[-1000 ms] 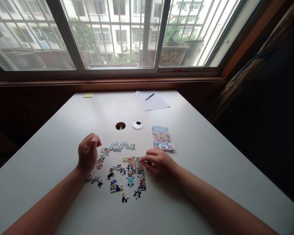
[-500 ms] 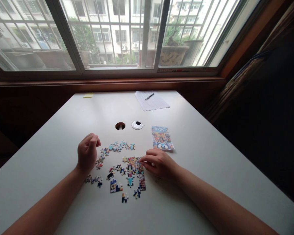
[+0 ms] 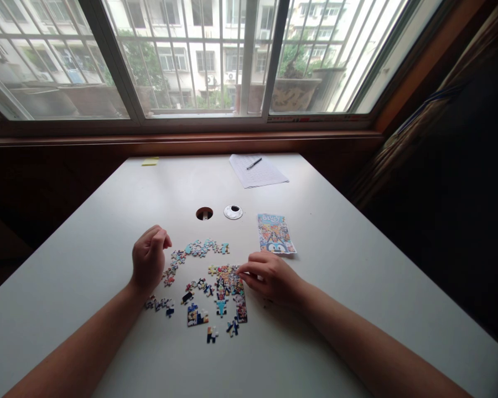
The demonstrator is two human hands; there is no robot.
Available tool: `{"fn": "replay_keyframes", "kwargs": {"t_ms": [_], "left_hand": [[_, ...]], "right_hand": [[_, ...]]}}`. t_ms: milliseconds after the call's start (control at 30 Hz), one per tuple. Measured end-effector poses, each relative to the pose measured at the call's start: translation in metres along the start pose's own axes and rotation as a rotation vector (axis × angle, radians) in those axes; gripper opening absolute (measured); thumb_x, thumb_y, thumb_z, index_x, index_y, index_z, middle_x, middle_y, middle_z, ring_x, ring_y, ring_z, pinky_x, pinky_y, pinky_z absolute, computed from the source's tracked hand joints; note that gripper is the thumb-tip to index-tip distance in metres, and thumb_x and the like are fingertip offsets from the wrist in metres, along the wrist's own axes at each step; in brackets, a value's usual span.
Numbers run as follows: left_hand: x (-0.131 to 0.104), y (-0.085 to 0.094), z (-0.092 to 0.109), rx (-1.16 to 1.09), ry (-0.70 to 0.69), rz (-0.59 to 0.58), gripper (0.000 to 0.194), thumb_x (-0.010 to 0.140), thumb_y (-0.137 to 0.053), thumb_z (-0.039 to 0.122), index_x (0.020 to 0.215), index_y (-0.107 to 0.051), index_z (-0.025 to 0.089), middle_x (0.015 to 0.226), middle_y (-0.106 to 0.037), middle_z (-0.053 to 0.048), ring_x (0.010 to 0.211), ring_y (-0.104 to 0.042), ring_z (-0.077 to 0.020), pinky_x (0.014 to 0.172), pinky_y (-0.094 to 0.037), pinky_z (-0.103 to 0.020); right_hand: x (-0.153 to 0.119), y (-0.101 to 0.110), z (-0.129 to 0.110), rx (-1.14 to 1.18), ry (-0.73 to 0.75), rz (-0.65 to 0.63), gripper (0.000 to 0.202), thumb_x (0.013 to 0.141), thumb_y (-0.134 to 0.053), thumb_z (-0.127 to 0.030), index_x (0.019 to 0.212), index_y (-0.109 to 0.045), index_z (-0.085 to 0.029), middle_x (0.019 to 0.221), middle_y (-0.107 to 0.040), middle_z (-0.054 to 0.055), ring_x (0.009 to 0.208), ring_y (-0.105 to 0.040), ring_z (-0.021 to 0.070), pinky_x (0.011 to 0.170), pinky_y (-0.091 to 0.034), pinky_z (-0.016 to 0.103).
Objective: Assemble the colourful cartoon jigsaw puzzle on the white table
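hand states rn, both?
Left hand: closed in a loose fist; contents, if any, hidden.
Right hand: fingertips at joined puzzle section; can't tell if gripping a piece.

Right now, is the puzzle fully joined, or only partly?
Only partly: a joined section lies at the right hand, while loose pieces are scattered nearby.

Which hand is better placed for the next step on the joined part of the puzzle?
Probably the right hand: it is already at the upper right edge of the joined part. The left hand is curled, farther away, beside loose pieces.
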State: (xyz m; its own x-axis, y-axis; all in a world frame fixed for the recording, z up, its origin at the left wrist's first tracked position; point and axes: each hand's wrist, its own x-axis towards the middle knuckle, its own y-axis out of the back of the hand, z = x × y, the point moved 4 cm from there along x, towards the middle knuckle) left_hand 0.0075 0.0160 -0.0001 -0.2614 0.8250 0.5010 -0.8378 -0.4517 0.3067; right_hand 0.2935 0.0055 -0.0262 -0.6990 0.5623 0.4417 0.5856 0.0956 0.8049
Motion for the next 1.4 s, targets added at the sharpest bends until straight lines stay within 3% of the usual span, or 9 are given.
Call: {"fn": "replay_keyframes", "kwargs": {"t_ms": [567,867,967,1067,1167,1233,1400], "left_hand": [[0.002,0.001,0.006,-0.023,-0.004,0.044,0.033,0.087,-0.041,0.018,0.054,-0.04,0.022,0.06,-0.043,-0.001,0.058,-0.043,-0.0164,0.058,-0.034,-0.032],[0.01,0.008,0.007,-0.101,0.033,0.173,0.033,0.085,-0.04,0.02,0.053,-0.035,0.022,0.057,-0.039,-0.001,0.056,-0.038,-0.0154,0.054,-0.033,-0.031],[0.018,0.015,0.011,-0.102,0.03,0.163,0.033,0.086,-0.042,0.022,0.053,-0.037,0.022,0.056,-0.039,0.0,0.056,-0.038,-0.0151,0.054,-0.034,-0.03],[0.031,0.02,0.02,-0.047,0.019,-0.006,0.035,0.09,-0.046,0.028,0.056,-0.049,0.021,0.058,-0.048,-0.001,0.059,-0.046,-0.0159,0.056,-0.039,-0.029],[0.041,0.021,0.025,0.126,0.005,-0.407,0.03,0.091,-0.054,0.038,0.07,-0.068,0.021,0.069,-0.064,-0.004,0.065,-0.058,-0.0174,0.058,-0.045,-0.028],[0.043,0.026,0.022,0.241,-0.04,-0.604,0.021,0.089,-0.061,0.039,0.081,-0.074,0.024,0.079,-0.071,-0.005,0.068,-0.063,-0.0178,0.058,-0.047,-0.026],[0.038,0.047,0.003,0.485,-0.146,-0.852,0.012,0.081,-0.07,0.038,0.079,-0.076,0.028,0.084,-0.071,-0.007,0.07,-0.066,-0.0206,0.056,-0.045,-0.026]], "right_hand": [[-0.001,0.013,0.02,0.279,-0.227,0.096,0.036,0.104,-0.047,-0.037,0.094,-0.076,-0.019,0.071,-0.066,0.003,0.066,-0.061,0.0128,0.062,-0.044,0.025],[-0.002,0.012,0.02,0.303,-0.228,0.098,0.034,0.102,-0.049,-0.036,0.093,-0.076,-0.019,0.078,-0.071,0.005,0.07,-0.065,0.0142,0.065,-0.047,0.026],[-0.002,0.013,0.019,0.305,-0.225,0.1,0.032,0.102,-0.05,-0.034,0.093,-0.076,-0.02,0.078,-0.072,0.005,0.071,-0.066,0.0142,0.066,-0.048,0.026],[-0.001,0.014,0.018,0.301,-0.212,0.104,0.03,0.101,-0.05,-0.032,0.093,-0.076,-0.02,0.08,-0.073,0.004,0.073,-0.067,0.014,0.068,-0.048,0.026],[-0.001,0.014,0.016,0.286,-0.19,0.106,0.028,0.101,-0.051,-0.03,0.093,-0.076,-0.02,0.079,-0.073,0.004,0.073,-0.068,0.0138,0.068,-0.048,0.025],[0.0,0.014,0.014,0.279,-0.184,0.103,0.028,0.101,-0.051,-0.03,0.093,-0.076,-0.02,0.079,-0.073,0.004,0.072,-0.068,0.0138,0.067,-0.048,0.025],[-0.001,0.015,0.014,0.279,-0.172,0.105,0.029,0.101,-0.05,-0.03,0.092,-0.076,-0.019,0.079,-0.073,0.004,0.072,-0.067,0.0136,0.066,-0.048,0.025]]}}
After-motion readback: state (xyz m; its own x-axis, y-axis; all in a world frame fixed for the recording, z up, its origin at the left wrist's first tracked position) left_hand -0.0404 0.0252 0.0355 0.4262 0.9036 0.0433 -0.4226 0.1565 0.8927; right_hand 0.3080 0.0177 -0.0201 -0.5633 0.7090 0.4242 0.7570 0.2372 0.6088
